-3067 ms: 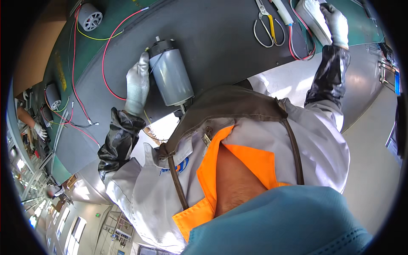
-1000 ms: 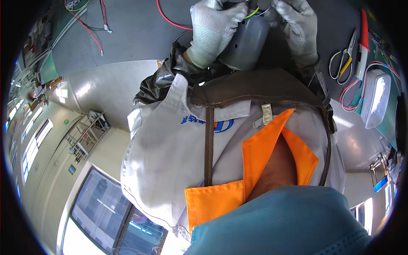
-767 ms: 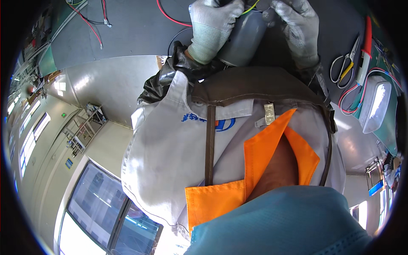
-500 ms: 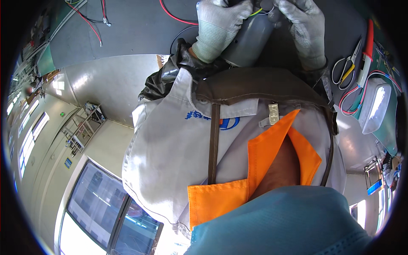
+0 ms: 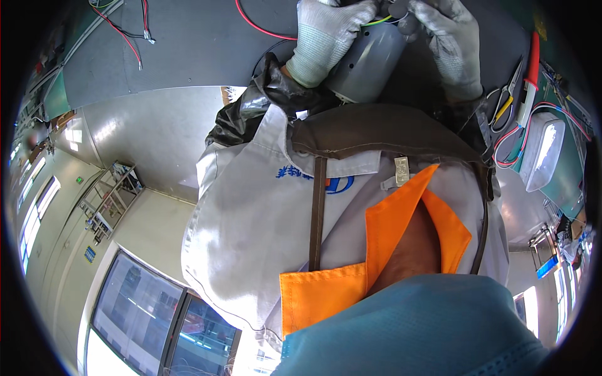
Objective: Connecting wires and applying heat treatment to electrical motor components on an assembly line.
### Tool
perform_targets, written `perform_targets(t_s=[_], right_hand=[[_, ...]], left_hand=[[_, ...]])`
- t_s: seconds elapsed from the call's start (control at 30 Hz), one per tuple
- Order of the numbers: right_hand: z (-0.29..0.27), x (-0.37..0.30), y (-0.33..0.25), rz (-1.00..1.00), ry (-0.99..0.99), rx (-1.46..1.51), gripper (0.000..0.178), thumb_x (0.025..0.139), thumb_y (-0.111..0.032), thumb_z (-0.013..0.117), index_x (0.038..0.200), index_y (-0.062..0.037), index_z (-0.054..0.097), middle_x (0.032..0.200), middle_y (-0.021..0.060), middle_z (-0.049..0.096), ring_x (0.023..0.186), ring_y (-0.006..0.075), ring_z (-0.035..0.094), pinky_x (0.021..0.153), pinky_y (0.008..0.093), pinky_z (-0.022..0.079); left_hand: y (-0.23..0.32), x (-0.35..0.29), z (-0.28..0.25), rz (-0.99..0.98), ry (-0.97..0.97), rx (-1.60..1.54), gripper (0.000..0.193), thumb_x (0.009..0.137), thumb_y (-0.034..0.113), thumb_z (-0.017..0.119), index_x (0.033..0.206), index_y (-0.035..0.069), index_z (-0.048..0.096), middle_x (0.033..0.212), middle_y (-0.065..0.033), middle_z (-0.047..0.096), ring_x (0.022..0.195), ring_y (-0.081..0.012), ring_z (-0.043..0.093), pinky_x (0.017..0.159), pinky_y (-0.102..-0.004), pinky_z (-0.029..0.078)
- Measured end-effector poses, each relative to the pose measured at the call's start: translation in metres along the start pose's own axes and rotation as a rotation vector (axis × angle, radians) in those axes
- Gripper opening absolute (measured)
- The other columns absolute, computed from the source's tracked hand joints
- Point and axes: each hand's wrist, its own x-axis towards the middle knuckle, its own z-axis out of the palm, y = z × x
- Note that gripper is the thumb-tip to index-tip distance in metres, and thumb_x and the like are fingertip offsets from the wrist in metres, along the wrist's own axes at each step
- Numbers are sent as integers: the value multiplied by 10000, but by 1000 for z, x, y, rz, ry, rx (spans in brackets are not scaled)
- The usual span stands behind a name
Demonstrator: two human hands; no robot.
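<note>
Both my hands wear pale knit gloves and meet over a grey cylinder-shaped housing (image 5: 369,62) at the top of the view. My left hand (image 5: 327,42) is closed beside the housing's upper end, its fingers curled on a yellow-green wire (image 5: 377,21). Across from it, my right hand (image 5: 453,47) has thumb and fingers bent together near small dark round parts (image 5: 407,25). What its fingertips grip is hidden, and the upper edge cuts off part of both hands.
Scissors (image 5: 503,103) and a red-handled knife (image 5: 530,78) lie at the right. A clear plastic box (image 5: 543,152) and looped red and blue wires (image 5: 511,153) sit close by. Thin red and black leads (image 5: 128,41) rest on the grey tabletop (image 5: 182,47) at the left.
The whole view has shifted slightly, so the leads and tools appear a little farther left. My hands stay at the housing's end with only small finger movement.
</note>
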Motion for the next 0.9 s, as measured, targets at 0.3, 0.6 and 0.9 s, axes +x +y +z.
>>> perform_targets(t_s=[0.3,0.6,0.9], right_hand=[[1,13,-32,173,-81,-50,480,931,-70,678,1385,41,572,908,63,722,689,93,654,591,227,509],[0,29,-56,404,-170,-498,327,908,-104,692,1179,79,681,844,57,714,616,100,643,572,247,516],[14,23,-51,-166,111,-1008,116,899,-55,686,828,34,708,724,2,670,598,78,574,548,264,449]], left_hand=[[5,-2,2,-9,-47,39,63,935,-57,674,987,-34,700,842,38,636,721,-15,532,637,-181,435],[-1,14,17,289,-84,317,94,917,-51,687,1005,-49,719,889,15,676,789,-45,582,699,-218,492],[21,-3,5,91,-25,137,272,952,-4,645,1224,-19,659,909,-7,656,752,-35,561,673,-198,470]])
